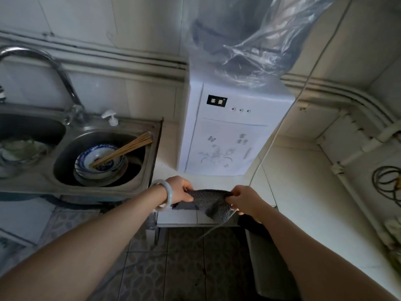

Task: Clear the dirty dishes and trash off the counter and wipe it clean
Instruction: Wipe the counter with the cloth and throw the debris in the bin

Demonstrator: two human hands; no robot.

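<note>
A grey ribbed cloth [211, 203] is stretched between both hands over the front edge of the white tiled counter [303, 187]. My left hand [179, 190], with a pale bangle on its wrist, grips the cloth's left end. Its right end is pinched by my right hand [247, 199]. Blue-and-white bowls [102, 162] are stacked in the round steel sink basin [65, 170] to the left, with wooden chopsticks [125, 148] leaning in the top bowl.
A white water dispenser [230, 131] stands on the counter at the back, a plastic-covered bottle [249, 40] on top. A white cable [273, 137] runs down past it. A tap [52, 68] and soap pump [111, 118] sit behind the sink. Coiled wire [388, 183] lies far right.
</note>
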